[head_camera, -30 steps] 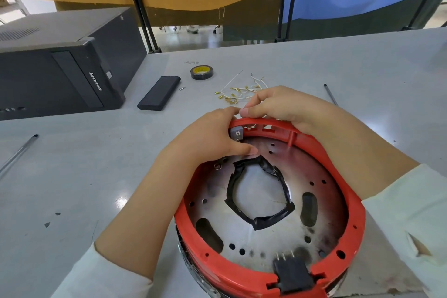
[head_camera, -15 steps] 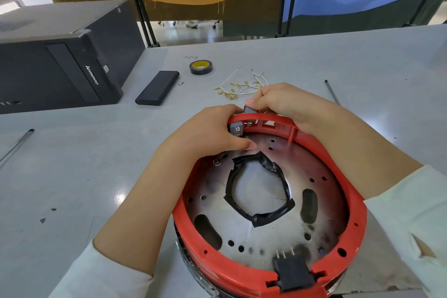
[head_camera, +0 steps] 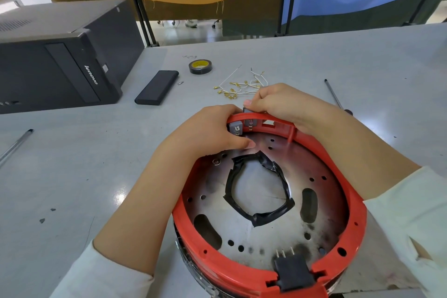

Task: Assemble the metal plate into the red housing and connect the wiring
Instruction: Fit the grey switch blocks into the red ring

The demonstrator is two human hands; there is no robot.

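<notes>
Hands meet at the far rim of the red housing (head_camera: 348,191), which sits at the near edge of the worktop (head_camera: 72,176), right of its middle. The metal plate (head_camera: 263,232) lies flat inside the housing, its centre hole edged with crumpled black tape (head_camera: 260,191). The left hand (head_camera: 212,133) curls over the rim, fingers gripping a small grey switch (head_camera: 235,127) set just inside it, the thumb pressed on the plate. The right hand (head_camera: 285,101) pinches a second grey switch (head_camera: 249,116) at the top of the rim, just beside the first. A black plug socket (head_camera: 292,271) with three pins is fitted in the housing's near side. Beyond the hands lie loose white wires (head_camera: 242,87) with brass terminals, a roll of tape (head_camera: 200,66) and a flat black case (head_camera: 157,91). A black computer tower (head_camera: 60,60) lies at the far left corner.
</notes>
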